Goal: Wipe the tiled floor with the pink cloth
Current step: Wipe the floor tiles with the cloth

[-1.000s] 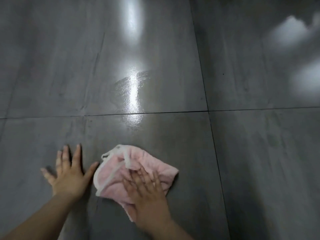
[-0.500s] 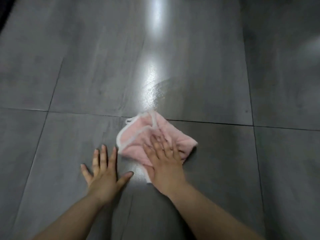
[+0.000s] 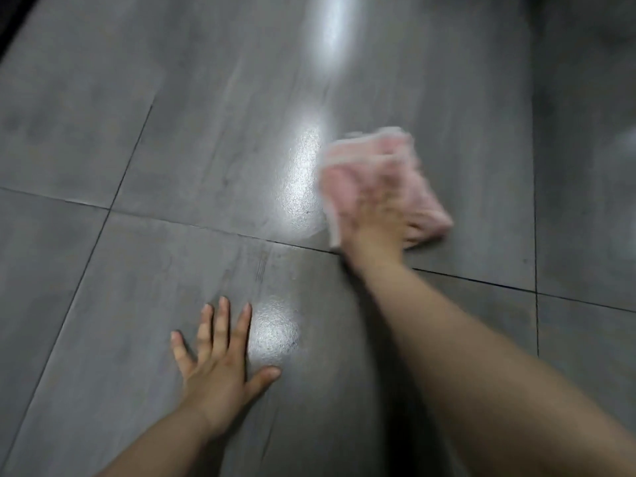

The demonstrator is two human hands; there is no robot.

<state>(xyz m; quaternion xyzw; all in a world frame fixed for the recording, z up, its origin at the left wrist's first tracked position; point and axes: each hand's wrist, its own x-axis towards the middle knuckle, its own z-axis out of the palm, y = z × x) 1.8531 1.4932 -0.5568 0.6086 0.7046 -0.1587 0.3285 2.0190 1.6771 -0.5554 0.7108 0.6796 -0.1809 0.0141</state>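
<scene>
- An indoor room is showing here, though which kind cannot be told: a floor [image 3: 172, 98] of large grey tiles is filling the whole view.
- Thin dark grout lines [image 3: 192, 225] are running between the tiles.
- The glossy surface is throwing back bright glare [image 3: 303, 180] from overhead lighting.
- A dark strip [image 3: 13, 18] is edging the far left corner.
</scene>
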